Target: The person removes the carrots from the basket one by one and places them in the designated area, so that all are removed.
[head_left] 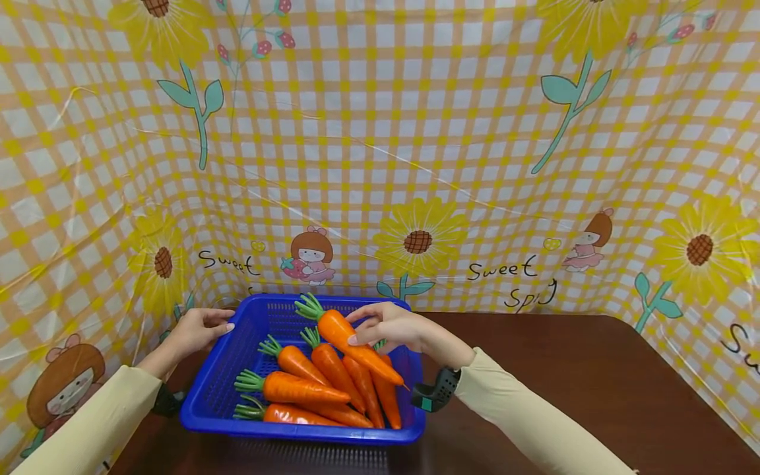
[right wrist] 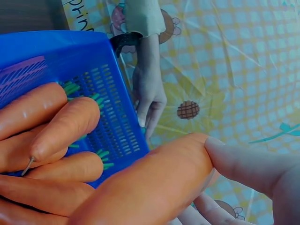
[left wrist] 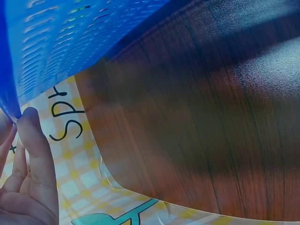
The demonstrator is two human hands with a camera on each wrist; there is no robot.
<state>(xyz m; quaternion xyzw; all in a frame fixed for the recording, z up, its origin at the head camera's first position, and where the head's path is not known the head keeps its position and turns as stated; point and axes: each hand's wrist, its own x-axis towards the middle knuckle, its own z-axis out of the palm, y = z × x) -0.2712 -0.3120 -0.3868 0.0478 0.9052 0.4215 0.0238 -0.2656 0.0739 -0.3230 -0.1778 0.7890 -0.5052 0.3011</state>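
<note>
My left hand pinches the left rim of a blue plastic basket; in the left wrist view the thumb presses on that rim. Between the thumb and fingers of my right hand is an orange carrot with a green stem end, above the basket's right half. It slants, stem to the far left and thin tip to the near right. In the right wrist view the held carrot fills the foreground. Several other carrots lie piled in the basket, most with their green tops pointing left.
The basket stands at the left part of a dark brown wooden table. A yellow checked cloth with sunflowers hangs behind and at both sides, close to the table's edges. Black bands are worn on both wrists.
</note>
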